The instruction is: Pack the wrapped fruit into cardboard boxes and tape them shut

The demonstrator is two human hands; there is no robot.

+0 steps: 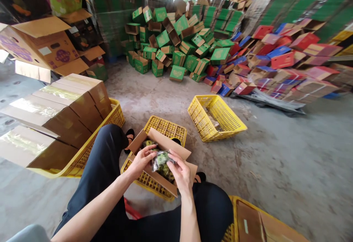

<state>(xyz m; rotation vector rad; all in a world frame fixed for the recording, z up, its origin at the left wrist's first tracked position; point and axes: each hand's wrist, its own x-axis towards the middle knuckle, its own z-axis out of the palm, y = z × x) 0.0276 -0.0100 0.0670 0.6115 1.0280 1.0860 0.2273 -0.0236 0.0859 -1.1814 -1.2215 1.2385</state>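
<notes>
A clear plastic packet with green contents point(161, 159) is between my two hands, over an open cardboard box point(162, 183). My right hand point(179, 166) pinches the packet's right side between thumb and fingers. My left hand point(142, 161) grips its left edge, fingers bent. More wrapped packets point(167, 172) with dark and green contents lie inside the box, partly hidden by my hands. The box's flaps stand outward. It rests on an upturned yellow crate point(165, 126) between my legs.
Left, a yellow crate point(118, 111) holds taped cartons point(55, 106). A yellow basket point(217, 118) with a few items stands ahead on the right. Another crate with cardboard point(256, 221) is at lower right. Heaps of green boxes point(176, 47) and red and blue boxes point(281, 61) lie behind.
</notes>
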